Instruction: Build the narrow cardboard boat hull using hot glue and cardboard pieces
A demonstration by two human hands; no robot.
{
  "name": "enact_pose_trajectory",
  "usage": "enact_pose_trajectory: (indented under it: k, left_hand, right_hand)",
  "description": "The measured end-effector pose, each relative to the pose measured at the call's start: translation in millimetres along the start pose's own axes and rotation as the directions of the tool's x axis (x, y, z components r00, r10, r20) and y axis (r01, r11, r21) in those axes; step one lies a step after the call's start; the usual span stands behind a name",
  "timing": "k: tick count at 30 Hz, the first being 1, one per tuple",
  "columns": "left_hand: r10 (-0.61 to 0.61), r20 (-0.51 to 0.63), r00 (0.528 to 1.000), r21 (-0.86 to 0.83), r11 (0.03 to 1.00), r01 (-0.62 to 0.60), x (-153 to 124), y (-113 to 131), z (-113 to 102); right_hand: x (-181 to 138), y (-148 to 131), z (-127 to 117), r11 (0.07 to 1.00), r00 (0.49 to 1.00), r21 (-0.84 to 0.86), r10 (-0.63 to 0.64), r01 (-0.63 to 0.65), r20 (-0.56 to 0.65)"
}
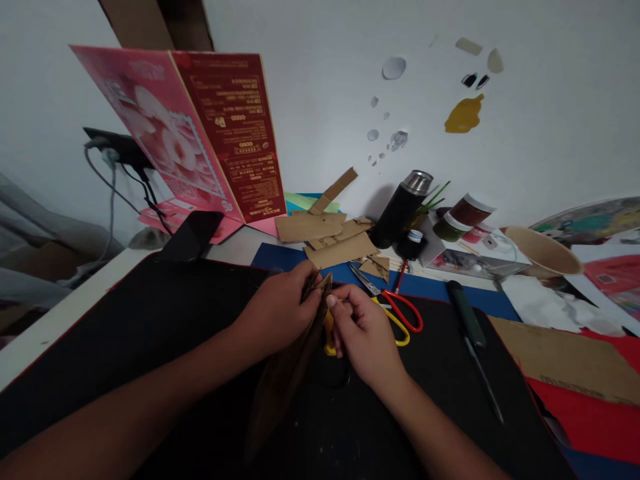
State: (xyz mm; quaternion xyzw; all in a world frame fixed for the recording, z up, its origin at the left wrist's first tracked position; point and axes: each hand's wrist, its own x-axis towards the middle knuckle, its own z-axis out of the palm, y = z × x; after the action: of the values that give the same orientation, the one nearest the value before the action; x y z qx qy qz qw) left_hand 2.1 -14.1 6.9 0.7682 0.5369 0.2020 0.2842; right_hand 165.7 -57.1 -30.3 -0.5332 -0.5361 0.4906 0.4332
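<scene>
My left hand (pixel 283 310) is closed on a folded piece of brown cardboard (pixel 287 383), which stands on edge above the black mat and narrows to a point at its top. Thumb and fingers of my right hand (pixel 367 330) pinch the cardboard's right edge near that tip. A thin dark strand shows by my left fingertips, too fine to name. Behind my right hand lie scissors with a red handle (pixel 417 317) and a yellow handle (pixel 401 333); my hand partly covers the yellow one.
Cardboard scraps (pixel 345 250) are piled behind my hands, beside a black thermos (pixel 397 213). On the right of the black mat (pixel 425 413) lies a utility knife (pixel 467 313). A phone (pixel 193 235) rests before a pink and red folded board (pixel 235 133). Flat cardboard (pixel 570 363) lies far right.
</scene>
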Motion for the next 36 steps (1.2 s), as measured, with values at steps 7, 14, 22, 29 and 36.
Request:
enact_pose_trajectory:
  k: [7,14,22,29,36]
  left_hand:
    - [-0.014,0.010,1.000,0.170,0.985,0.013,-0.1,0.7,2.1]
    - [-0.006,-0.013,1.000,0.131,0.991,0.007,0.1,-1.6,1.1]
    - [-0.015,-0.035,0.999,-0.039,0.999,0.014,0.9,0.0,-1.5]
    - [-0.031,-0.031,0.999,-0.087,0.996,0.028,2.5,0.4,-3.5]
    - [-0.014,-0.052,0.999,-0.143,0.990,0.006,2.5,0.5,-2.3]
  right_hand:
    - [1.8,2.3,2.4,0.999,1.000,0.029,0.018,-0.018,0.015]
    - [1.2,1.0,4.7,0.997,0.999,0.076,0.030,-0.031,0.010]
    - [-0.6,-3.3,2.7,0.996,1.000,0.086,0.024,-0.024,-0.003]
    - [-1.3,-5.4,2.4,0.997,1.000,0.079,0.013,-0.013,-0.001]
    - [-1.9,-4.3,1.8,0.993,1.000,0.114,0.009,-0.009,0.000]
